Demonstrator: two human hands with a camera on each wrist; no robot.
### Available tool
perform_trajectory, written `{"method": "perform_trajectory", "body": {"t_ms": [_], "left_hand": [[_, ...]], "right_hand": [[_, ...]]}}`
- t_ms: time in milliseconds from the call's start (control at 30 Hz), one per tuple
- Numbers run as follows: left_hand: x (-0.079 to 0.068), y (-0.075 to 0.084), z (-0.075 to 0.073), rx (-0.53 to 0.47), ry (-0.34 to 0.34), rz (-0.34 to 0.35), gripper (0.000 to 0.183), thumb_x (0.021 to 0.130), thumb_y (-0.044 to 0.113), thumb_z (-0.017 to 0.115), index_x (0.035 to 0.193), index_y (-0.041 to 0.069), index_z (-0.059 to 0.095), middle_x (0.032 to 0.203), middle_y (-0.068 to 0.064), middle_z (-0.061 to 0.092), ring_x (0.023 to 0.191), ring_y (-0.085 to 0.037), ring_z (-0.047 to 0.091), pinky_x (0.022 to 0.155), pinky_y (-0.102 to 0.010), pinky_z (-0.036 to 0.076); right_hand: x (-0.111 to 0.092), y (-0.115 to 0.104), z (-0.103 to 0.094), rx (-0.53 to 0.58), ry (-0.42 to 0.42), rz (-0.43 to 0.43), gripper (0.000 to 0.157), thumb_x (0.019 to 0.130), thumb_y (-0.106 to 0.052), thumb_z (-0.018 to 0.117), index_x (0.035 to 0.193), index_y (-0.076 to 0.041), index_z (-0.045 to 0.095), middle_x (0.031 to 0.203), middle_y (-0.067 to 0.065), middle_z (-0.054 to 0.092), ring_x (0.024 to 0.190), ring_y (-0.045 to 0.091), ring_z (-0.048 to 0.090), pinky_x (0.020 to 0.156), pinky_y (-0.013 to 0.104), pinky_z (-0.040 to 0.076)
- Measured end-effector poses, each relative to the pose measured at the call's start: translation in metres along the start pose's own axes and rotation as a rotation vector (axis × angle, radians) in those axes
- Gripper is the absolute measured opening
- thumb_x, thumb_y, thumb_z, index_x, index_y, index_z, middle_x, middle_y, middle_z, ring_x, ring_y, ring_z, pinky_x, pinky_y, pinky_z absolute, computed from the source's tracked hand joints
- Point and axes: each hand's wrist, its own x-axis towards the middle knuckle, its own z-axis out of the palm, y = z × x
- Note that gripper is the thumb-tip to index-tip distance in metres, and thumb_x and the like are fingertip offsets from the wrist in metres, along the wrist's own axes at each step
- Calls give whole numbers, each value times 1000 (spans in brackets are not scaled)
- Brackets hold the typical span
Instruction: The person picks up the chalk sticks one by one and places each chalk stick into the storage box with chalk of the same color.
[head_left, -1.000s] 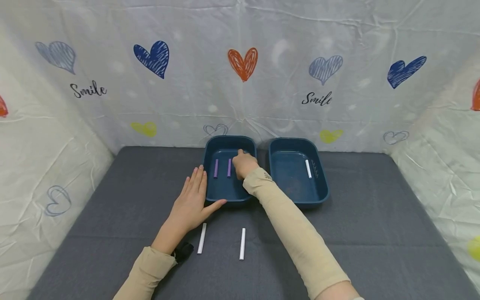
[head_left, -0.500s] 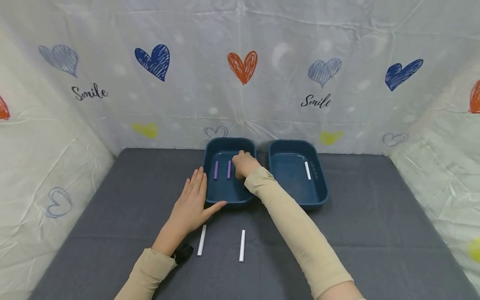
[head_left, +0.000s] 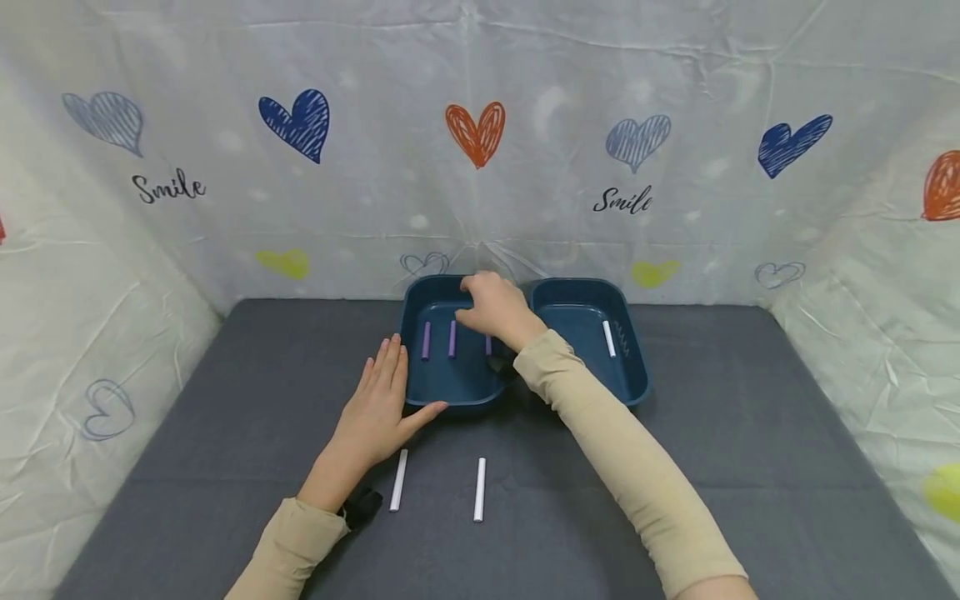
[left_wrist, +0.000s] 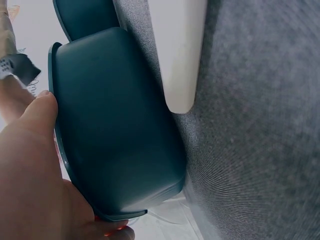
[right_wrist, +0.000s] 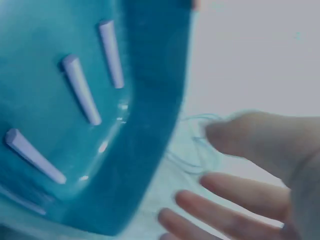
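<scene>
My left hand (head_left: pixel 378 408) rests along the left side of the left blue tray (head_left: pixel 453 387), fingers straight, thumb on its front rim. Over that tray's right rear part is my right hand (head_left: pixel 498 308). Its fingers (right_wrist: pixel 240 195) are spread and hold nothing in the right wrist view. Three purple chalk sticks lie in the left tray: one at left (head_left: pixel 426 341), a middle stick (head_left: pixel 452 339), and a right stick (head_left: pixel 488 345) partly hidden by the right wrist. A white chalk stick (head_left: pixel 609 339) lies in the right blue tray (head_left: pixel 573 321).
Two white chalk sticks lie on the grey tablecloth (head_left: pixel 712 400) in front: one near the left wrist (head_left: pixel 398 481), another farther right (head_left: pixel 480 490). A white curtain (head_left: pixel 375 183) printed with hearts stands close behind both trays. My right forearm crosses the right tray's front left corner.
My right hand has let go in the left tray, risen and drawn back to the right with fingers spread, uncovering a third purple chalk stick. The left hand keeps its place.
</scene>
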Motion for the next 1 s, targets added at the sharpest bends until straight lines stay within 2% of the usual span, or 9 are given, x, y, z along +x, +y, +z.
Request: {"method": "perform_trajectory", "body": {"t_ms": [200, 400, 533, 800, 1000], "left_hand": [[0, 0, 0, -1, 7, 5, 109, 91, 72, 48, 153, -11, 15, 163, -24, 2, 151, -38, 2, 120, -55, 11], [1, -1, 0, -2, -1, -4, 110, 91, 73, 46, 153, -11, 14, 163, -24, 1, 151, -37, 0, 120, -54, 10], [1, -1, -1, 5, -9, -11, 110, 91, 74, 46, 154, -10, 14, 164, -23, 0, 151, -36, 0, 120, -54, 10], [2, -1, 0, 0, -5, -3, 109, 91, 72, 48, 154, -10, 14, 164, -22, 1, 151, -36, 1, 120, -54, 10], [4, -1, 2, 2, -8, -6, 111, 90, 75, 45, 154, -9, 13, 164, -22, 1, 151, -37, 2, 120, -54, 10]], "right_hand": [[-24, -3, -20, 129, 288, -53, 30, 97, -28, 64, 120, -10, 70, 116, 7, 68, 102, 23, 65, 83, 38, 56], [-52, -1, -35, 168, 496, -145, 23, 95, -23, 65, 112, -10, 74, 109, 6, 71, 94, 22, 68, 75, 37, 57], [-73, 5, -42, 145, 596, -185, 21, 94, -20, 66, 110, -9, 75, 106, 6, 71, 90, 21, 67, 70, 37, 56], [-116, 30, -55, 96, 782, -226, 17, 91, -16, 69, 104, -6, 75, 103, 8, 71, 93, 25, 67, 73, 41, 56], [-148, 55, -66, 101, 854, -232, 18, 91, -14, 70, 106, -3, 74, 105, 11, 70, 96, 28, 66, 79, 44, 55]]}}
